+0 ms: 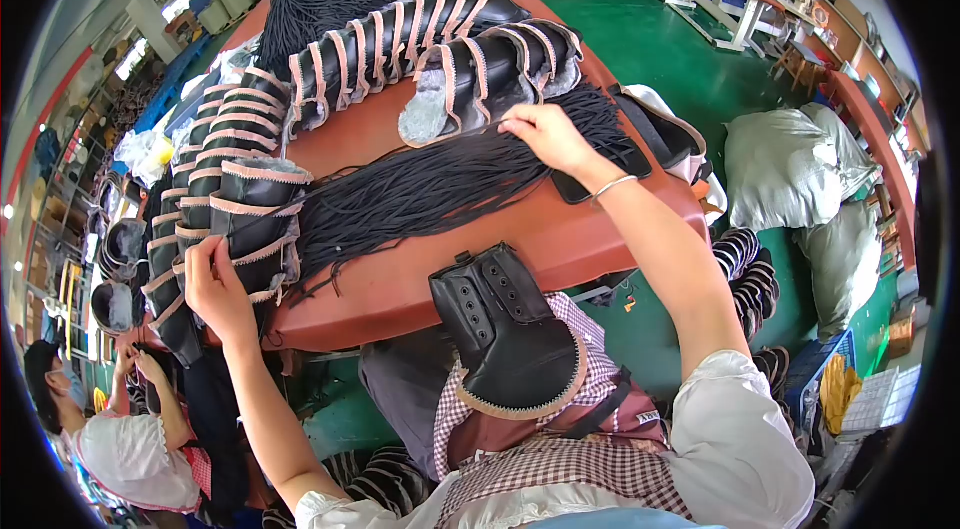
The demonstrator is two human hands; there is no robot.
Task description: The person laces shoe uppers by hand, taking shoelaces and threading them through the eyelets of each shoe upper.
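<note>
A thin black shoelace seems to run between my two hands, above a long bundle of black shoelaces (420, 194) lying across the brown padded table. My right hand (550, 137) pinches one end at the bundle's far right part. At the left, in front of a row of boot uppers (255, 194), my left hand (215, 284) is closed with thumb and fingers together on the other end. On my lap lies a black leather boot upper (510, 359) with two rows of eyelets and a tan zigzag-stitched edge. No lace shows in its eyelets.
More black uppers with fleece lining (490, 79) curve along the table (350, 314). Another lace bundle (300, 19) is at the back. Phone-like dark objects (575, 187) lie right of the laces. White sacks (780, 169) stand on the green floor. A masked co-worker (140, 449) sits at lower left.
</note>
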